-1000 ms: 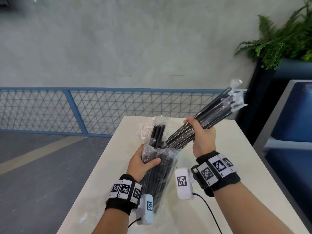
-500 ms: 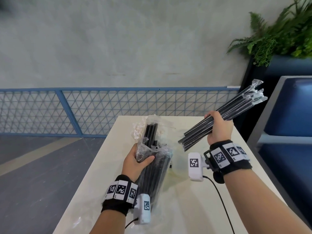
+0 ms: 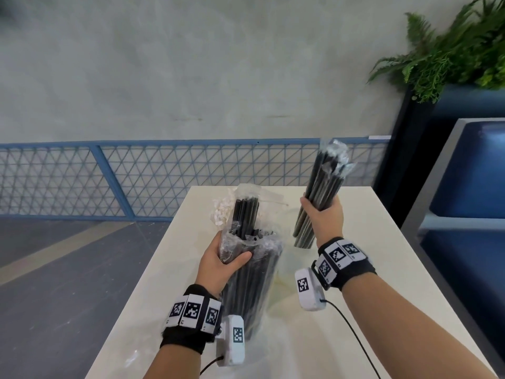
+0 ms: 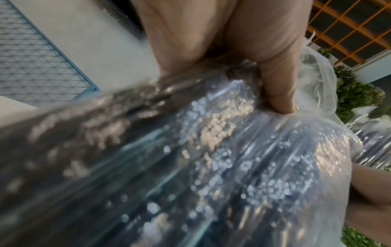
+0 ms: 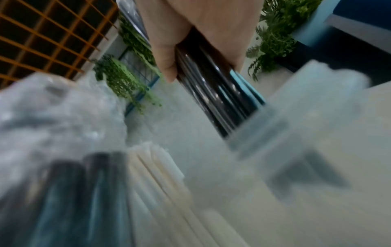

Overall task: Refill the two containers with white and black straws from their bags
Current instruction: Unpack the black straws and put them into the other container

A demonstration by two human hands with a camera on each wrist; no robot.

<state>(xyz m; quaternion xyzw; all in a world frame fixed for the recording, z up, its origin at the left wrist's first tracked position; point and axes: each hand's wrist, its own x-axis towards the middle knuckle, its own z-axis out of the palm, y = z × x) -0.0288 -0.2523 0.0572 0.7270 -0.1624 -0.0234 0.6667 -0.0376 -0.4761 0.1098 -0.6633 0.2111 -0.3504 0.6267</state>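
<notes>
My left hand [image 3: 228, 259] grips the upper part of a clear bag of black straws [image 3: 252, 285] that stands tilted on the white table [image 3: 382, 283]; in the left wrist view the thumb [image 4: 279, 93] presses into the bag's plastic [image 4: 211, 150]. My right hand [image 3: 323, 216] grips a bundle of wrapped black straws [image 3: 326, 181], held almost upright to the right of the bag. In the right wrist view the bundle's [image 5: 217, 93] lower ends meet the rim of a blurred clear container [image 5: 296, 133]. White straws [image 3: 220, 214] show behind the bag, beside more black straws [image 3: 246, 212].
A blue mesh railing [image 3: 136, 176] runs beyond the table's far edge, with grey floor to the left. A blue seat [image 3: 464, 187] and a dark planter with ferns [image 3: 451, 56] stand to the right. A cable [image 3: 352, 329] trails from my right wrist across the table.
My right hand has swung the straw bundle from slanting up to the right to almost upright and lowered it toward the table. The left hand keeps its grip on the bag.
</notes>
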